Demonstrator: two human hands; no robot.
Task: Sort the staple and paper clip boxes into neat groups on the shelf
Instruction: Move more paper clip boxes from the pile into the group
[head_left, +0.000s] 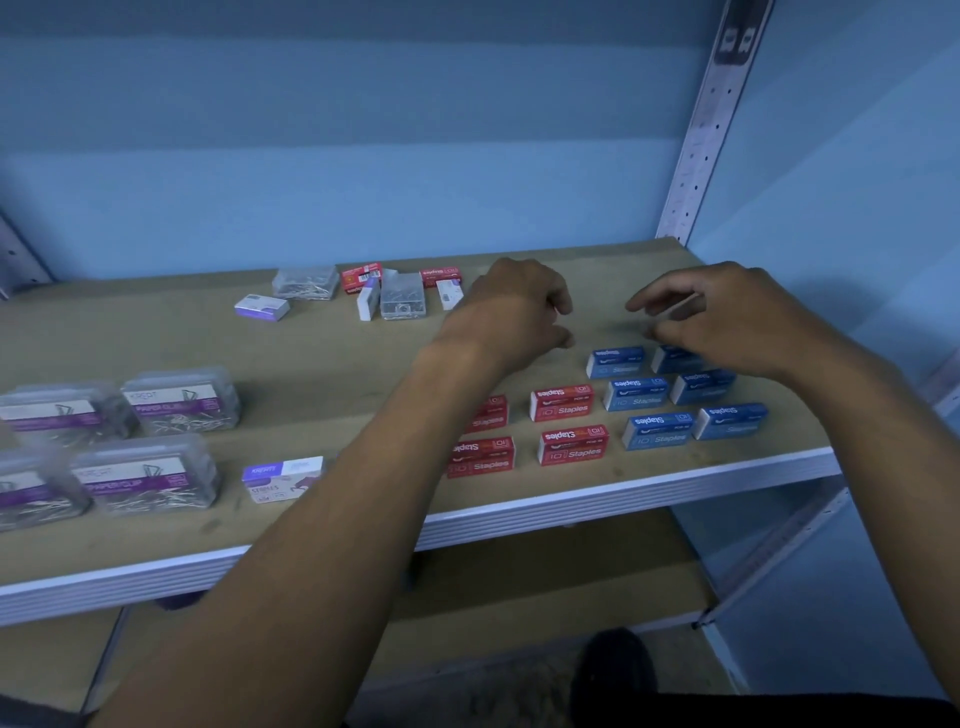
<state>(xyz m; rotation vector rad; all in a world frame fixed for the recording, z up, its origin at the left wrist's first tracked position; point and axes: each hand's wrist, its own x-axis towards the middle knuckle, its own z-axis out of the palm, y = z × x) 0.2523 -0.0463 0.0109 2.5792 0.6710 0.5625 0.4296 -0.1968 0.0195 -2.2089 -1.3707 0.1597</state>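
Both hands hover above the wooden shelf board (322, 358) with fingers loosely curled and nothing in them: the left hand (511, 312) near the middle, the right hand (727, 317) over the 6 blue cardboard staple boxes (657, 430), perhaps brushing the rear one. 4 red cardboard staple boxes (571, 446) sit just left of the blue. Clear plastic paper clip boxes with purple labels (150, 475) are grouped at far left. The unsorted heap of small boxes (395, 293) waits at the back. These look light and stiff; pinch each across its long sides.
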